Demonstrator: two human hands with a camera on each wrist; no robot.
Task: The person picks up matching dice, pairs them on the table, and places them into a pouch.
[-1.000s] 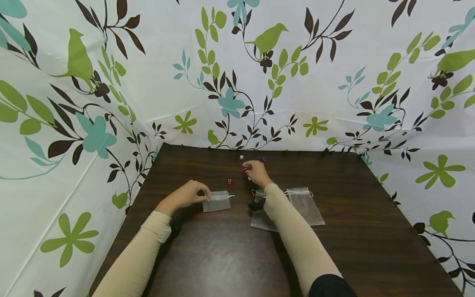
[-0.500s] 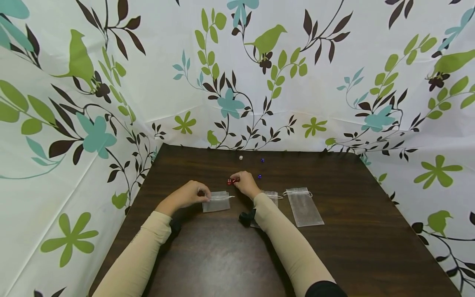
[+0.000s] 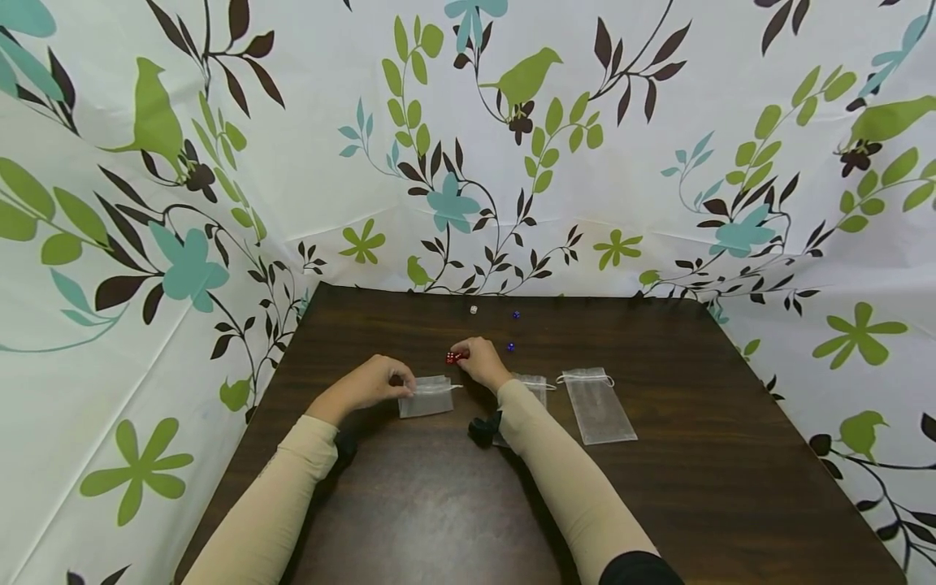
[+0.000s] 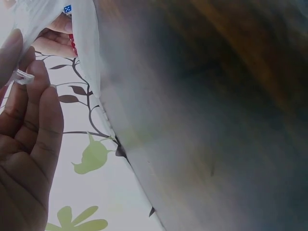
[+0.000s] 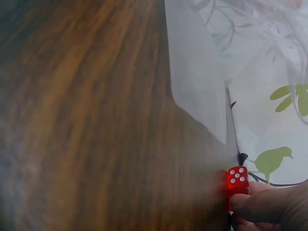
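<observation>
At the left, my left hand (image 3: pixel 368 383) pinches the edge of a small sheer drawstring bag (image 3: pixel 430 400) lying on the table; the left wrist view shows thumb and fingertips on its thin white fabric (image 4: pixel 88 53). Just beyond that bag, my right hand (image 3: pixel 483 361) pinches a red die between thumb and fingers. Right against it is another red die (image 5: pixel 237 176), five white pips showing in the right wrist view. Under my right forearm lies a second sheer bag (image 3: pixel 536 388), partly covered by the sleeve.
A third sheer bag (image 3: pixel 600 410) lies flat to the right on the dark wooden table (image 3: pixel 731 455). Toward the back are a white die (image 3: pixel 473 309) and a blue die (image 3: pixel 516 314), with another blue die (image 3: pixel 510 347) beyond my right hand. Patterned cloth (image 3: pixel 468 146) hangs behind.
My right hand has carried its red die left and nearer, up against the other red die, then stayed there. A blue die has come into sight behind it. My left hand keeps still.
</observation>
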